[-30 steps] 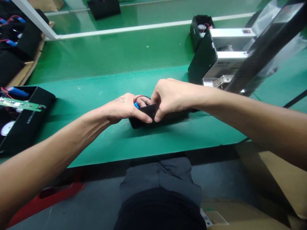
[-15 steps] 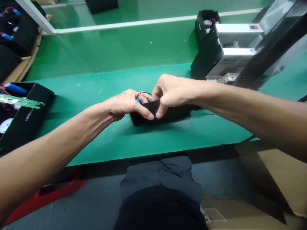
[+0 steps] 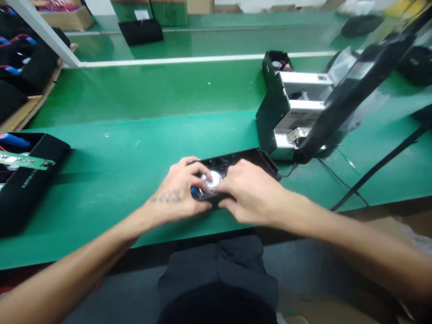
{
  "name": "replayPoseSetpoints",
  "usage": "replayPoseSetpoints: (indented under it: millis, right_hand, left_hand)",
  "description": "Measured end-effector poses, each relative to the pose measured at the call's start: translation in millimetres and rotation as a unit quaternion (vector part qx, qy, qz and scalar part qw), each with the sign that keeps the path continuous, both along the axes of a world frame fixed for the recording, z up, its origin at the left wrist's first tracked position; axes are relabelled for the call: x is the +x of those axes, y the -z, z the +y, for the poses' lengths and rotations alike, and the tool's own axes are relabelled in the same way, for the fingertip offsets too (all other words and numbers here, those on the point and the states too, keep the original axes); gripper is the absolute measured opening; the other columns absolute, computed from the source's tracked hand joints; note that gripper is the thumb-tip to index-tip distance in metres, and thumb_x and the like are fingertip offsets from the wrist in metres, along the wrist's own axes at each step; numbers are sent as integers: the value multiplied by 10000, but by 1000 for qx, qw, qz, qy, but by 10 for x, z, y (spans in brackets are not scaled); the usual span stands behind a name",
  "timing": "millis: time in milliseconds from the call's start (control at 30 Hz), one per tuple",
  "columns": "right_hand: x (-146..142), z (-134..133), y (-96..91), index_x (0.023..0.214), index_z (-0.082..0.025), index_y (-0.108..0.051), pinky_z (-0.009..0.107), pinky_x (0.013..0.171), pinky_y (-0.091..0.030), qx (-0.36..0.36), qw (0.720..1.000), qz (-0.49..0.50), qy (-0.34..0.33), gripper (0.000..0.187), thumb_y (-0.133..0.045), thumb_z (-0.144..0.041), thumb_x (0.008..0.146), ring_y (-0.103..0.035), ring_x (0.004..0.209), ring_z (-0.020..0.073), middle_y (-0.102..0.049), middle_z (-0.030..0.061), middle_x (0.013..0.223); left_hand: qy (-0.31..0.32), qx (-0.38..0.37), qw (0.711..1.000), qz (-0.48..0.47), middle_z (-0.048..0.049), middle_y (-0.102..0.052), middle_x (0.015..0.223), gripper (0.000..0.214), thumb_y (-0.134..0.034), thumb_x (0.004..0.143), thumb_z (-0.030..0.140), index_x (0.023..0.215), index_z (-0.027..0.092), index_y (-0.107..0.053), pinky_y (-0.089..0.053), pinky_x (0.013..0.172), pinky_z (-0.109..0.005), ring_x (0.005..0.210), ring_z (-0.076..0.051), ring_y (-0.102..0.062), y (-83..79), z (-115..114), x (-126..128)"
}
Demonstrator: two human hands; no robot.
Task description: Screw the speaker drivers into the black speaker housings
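Observation:
A long black speaker housing point(image 3: 236, 158) lies open side up on the bench in front of me. Inside it shows a round silver speaker driver point(image 3: 213, 179), with a bit of a blue battery point(image 3: 195, 192) at the left. My left hand point(image 3: 184, 186) grips the left part of the housing, thumb along the near wall and fingers reaching in at the driver. From the right, my right hand point(image 3: 248, 191) is closed over the same near wall, its index finger beside the driver. The fingers hide much of the inside.
Another black housing point(image 3: 32, 180) with a green circuit board point(image 3: 29, 159) stands at the left. A metal-and-black fixture point(image 3: 286, 108) with a dark slanted arm point(image 3: 354, 90) rises at the right. Cables run over the green bench point(image 3: 118, 180).
The housing now shows its open inside and the silver driver. Both hands have shifted from pinching the raised near wall to reaching over it. My view has tilted up.

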State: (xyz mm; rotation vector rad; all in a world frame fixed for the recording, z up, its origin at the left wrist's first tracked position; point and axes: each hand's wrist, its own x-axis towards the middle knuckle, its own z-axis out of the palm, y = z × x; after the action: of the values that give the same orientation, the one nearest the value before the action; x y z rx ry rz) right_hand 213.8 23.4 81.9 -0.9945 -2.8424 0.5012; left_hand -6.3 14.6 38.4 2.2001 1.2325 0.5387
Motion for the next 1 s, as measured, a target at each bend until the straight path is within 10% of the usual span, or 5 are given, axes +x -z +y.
replayPoseSetpoints:
  millis: [100, 267, 433, 767, 1000]
  right_hand:
    - [365, -262, 30, 1116, -295, -754, 469, 871, -554, 101, 966, 192, 140, 219, -678, -230, 921, -721, 958, 288, -779, 78, 1018]
    - [995, -38, 150, 1308, -358, -673, 531, 858, -570, 336, 720, 375, 478, 449, -750, -333, 866, -703, 1088, 343, -690, 114, 1273]
    - [1192, 374, 308, 1340, -272, -559, 538, 939, -548, 181, 787, 319, 496, 447, -651, -415, 927, -690, 1145, 350, -686, 176, 1288]
    - [1050, 296, 382, 1163, -321, -531, 361, 543, -463, -40, 738, 524, 423, 361, -679, -433, 853, -507, 501, 176, -449, -74, 663]
    - [1122, 543, -56, 1306, -356, -419, 316, 502, -450, 219, 677, 595, 373, 484, -676, -385, 897, -520, 465, 150, -516, -103, 675]
  left_hand:
    - [12, 132, 990, 42, -39, -759, 1156, 120, -765, 742, 206, 824, 288, -795, -384, 1117, -626, 1395, -389, -477, 119, -245, 50]
    - [1, 172, 984, 47, -24, -774, 1204, 157, -712, 770, 147, 816, 284, -772, -416, 1054, -629, 1378, -391, -511, 134, -366, 101]
    - [-1, 163, 985, 49, -26, -764, 1245, 137, -720, 770, 160, 813, 279, -773, -420, 1058, -647, 1385, -398, -503, 142, -327, 81]
    - [0, 190, 981, 45, -31, -770, 1199, 123, -685, 813, 207, 779, 300, -758, -431, 1027, -645, 1354, -397, -517, 229, -307, 50]
    - [7, 222, 973, 57, -32, -764, 1187, 100, -699, 794, 245, 768, 320, -760, -431, 997, -638, 1333, -413, -525, 339, -249, 0]
